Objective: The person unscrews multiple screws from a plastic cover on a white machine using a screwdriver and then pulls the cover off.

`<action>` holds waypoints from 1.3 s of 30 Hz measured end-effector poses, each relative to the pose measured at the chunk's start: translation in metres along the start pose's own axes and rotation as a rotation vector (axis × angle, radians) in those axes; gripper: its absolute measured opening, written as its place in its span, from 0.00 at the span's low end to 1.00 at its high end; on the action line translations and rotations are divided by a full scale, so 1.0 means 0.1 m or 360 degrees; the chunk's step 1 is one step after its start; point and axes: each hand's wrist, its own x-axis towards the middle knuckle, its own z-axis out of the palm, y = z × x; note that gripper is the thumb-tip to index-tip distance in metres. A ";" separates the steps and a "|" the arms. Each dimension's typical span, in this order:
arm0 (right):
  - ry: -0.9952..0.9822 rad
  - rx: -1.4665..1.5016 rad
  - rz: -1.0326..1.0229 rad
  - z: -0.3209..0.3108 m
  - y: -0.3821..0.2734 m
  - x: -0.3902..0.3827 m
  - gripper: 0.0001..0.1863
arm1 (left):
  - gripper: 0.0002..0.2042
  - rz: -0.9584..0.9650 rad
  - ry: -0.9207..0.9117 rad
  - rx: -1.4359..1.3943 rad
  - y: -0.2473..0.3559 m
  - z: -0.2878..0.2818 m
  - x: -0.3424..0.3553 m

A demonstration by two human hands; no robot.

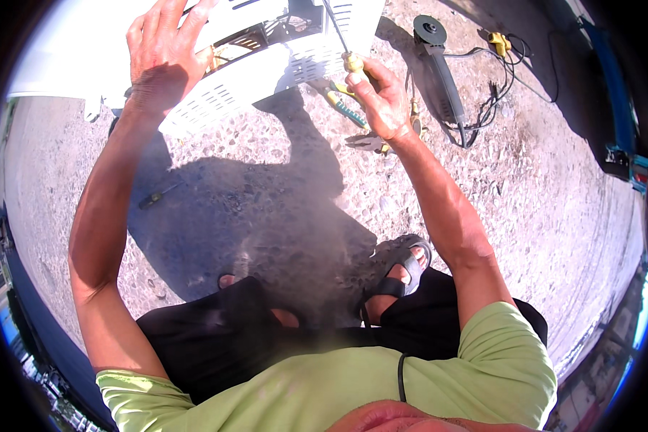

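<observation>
A white slotted metal casing (216, 101), probably part of an appliance, stands at the top and is washed out by sunlight. Spread over its upper left part is my left hand (162, 57), fingers stretched out beside an opening in the casing. My right hand (385, 101) is closed around the yellowish handle of a screwdriver (352, 62). The shaft points up and away over the slotted panel; its tip is cut off by the top edge. Pliers with yellow and teal handles (349, 109) lie on the ground just left of my right hand.
An angle grinder (443, 75) lies right of my right hand, near its loose cable and a yellow connector (498, 43). Beside my right wrist is another pliers-like tool (367, 144). A second screwdriver (158, 196) lies in shadow at left. My sandalled foot (403, 270) is below.
</observation>
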 end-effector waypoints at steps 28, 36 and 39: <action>0.0106 -0.0103 0.0068 -0.10 -0.14 -0.03 0.22 | 0.37 -0.0027 -0.0076 0.0369 -0.14 -0.03 0.19; 0.0148 -0.0130 0.0006 -0.19 0.02 0.01 0.23 | 0.37 -0.0013 -0.0194 0.0499 -0.14 0.12 0.12; 0.0146 -0.0145 0.0066 -0.21 0.03 0.01 0.25 | 0.37 -0.0019 -0.0203 0.0506 -0.15 0.15 0.10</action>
